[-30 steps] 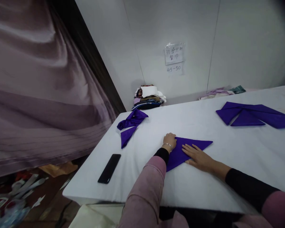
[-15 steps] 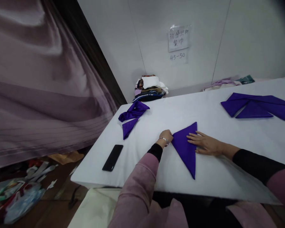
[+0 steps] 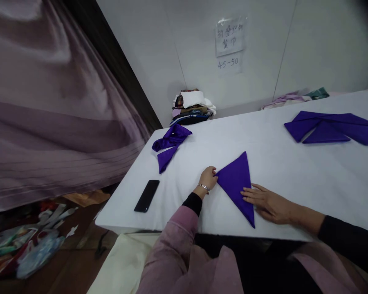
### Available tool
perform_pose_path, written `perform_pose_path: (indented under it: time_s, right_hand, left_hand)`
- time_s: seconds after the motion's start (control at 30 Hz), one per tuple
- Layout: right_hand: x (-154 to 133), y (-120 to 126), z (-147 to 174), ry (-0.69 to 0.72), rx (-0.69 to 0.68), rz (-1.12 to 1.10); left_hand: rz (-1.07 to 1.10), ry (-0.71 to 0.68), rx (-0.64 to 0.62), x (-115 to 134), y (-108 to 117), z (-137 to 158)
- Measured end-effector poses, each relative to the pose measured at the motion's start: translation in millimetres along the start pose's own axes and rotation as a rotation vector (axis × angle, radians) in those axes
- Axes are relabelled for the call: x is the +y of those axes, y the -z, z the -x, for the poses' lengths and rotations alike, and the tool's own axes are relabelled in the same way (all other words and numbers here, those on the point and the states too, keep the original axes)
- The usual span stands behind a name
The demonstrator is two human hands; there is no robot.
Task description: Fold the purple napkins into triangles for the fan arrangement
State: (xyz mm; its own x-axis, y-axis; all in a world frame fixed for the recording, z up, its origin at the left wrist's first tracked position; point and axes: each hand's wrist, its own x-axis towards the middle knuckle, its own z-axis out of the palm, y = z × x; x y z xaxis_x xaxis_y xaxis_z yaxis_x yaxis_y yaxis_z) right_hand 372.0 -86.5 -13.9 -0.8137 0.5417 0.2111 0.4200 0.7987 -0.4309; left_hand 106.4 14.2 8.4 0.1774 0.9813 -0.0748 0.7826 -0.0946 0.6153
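Note:
A purple napkin (image 3: 236, 181), folded into a triangle, lies flat on the white-covered table (image 3: 266, 163). At its left corner is my left hand (image 3: 207, 179), fingers bent and closed around the tip. My right hand (image 3: 268, 203) rests with outstretched fingers on the napkin's right edge, toward the lower corner; the palm is on the tablecloth. Another purple cloth (image 3: 168, 145) lies crumpled and twisted at the table's left. More folded purple cloth (image 3: 328, 126) is spread at the right.
A black phone (image 3: 147, 196) lies near the table's left front edge. Stacked folded fabrics (image 3: 191, 108) stand by the wall behind the table. A pink curtain (image 3: 64, 102) hangs at left, with plastic bags (image 3: 39, 253) on the floor. A handwritten sign (image 3: 230, 38) is on the wall.
The napkin has shifted slightly left and turned a little, with my left hand at its corner. My right hand has slid down along the right edge toward the lower corner.

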Motion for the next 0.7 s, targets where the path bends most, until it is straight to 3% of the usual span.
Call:
perform_pose_path:
  time_s: [0.17, 0.33, 0.53, 0.7]
  right_hand:
    - [-25, -2, -2, -0.006, -0.031, -0.072]
    - [-30, -9, 4, -0.028, -0.016, -0.078]
    - [-26, -18, 7, -0.048, 0.062, -0.064]
    - [-17, -12, 3, -0.002, 0.097, 0.03]
  left_hand:
    - [-0.023, -0.037, 0.044, -3, 1, 1]
    - [-0.051, -0.131, 0.069, -7, 2, 7]
    - [-0.33, -0.487, 0.012, -5, 3, 12]
    - [-0.469, -0.656, -0.076, -5, 4, 10]
